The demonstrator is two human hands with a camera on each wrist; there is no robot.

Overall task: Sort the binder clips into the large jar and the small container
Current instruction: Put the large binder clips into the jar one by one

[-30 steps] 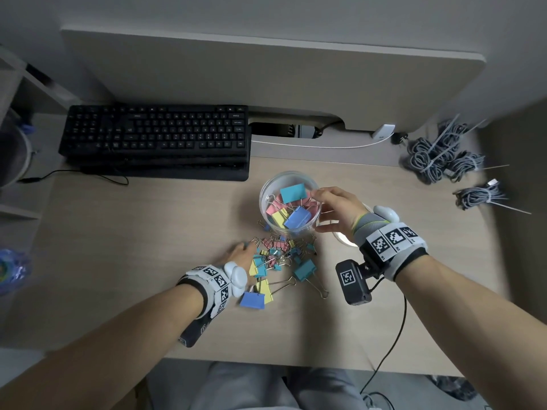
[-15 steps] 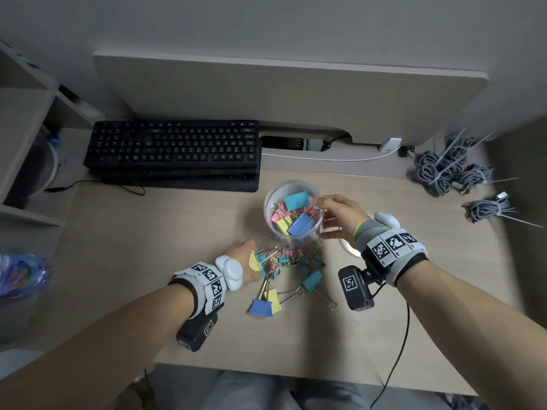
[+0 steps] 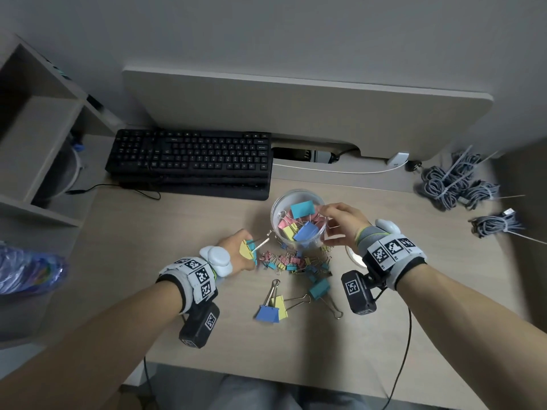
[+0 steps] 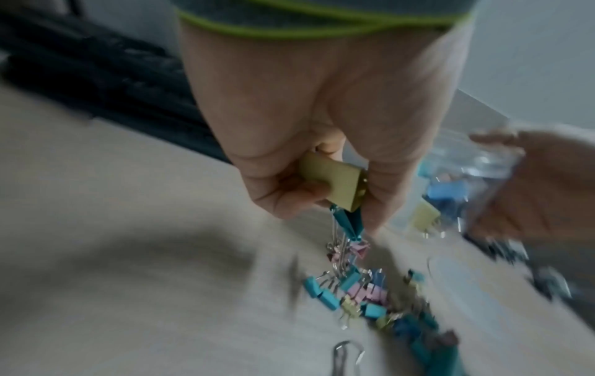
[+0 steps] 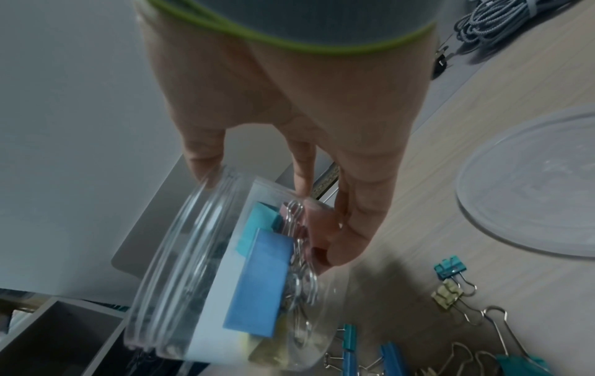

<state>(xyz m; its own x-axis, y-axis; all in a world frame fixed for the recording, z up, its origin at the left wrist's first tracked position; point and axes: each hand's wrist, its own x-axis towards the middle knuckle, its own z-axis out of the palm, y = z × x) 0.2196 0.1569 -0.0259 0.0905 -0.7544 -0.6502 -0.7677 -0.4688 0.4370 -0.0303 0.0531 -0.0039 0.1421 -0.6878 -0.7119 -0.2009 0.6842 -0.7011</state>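
Now our left hand point(image 3: 236, 247) has lifted off the desk point(image 3: 148, 247), fingers pinched on a yellow binder clip point(image 4: 331, 183) and a teal one point(image 4: 347, 223) taken from the loose pile point(image 3: 293, 261). Our right hand point(image 3: 340, 223) still grips the large jar point(image 3: 278, 214), fingers curled on its rim and wall, tipping it leftward. We judge these clips go in next; many remain unsorted.
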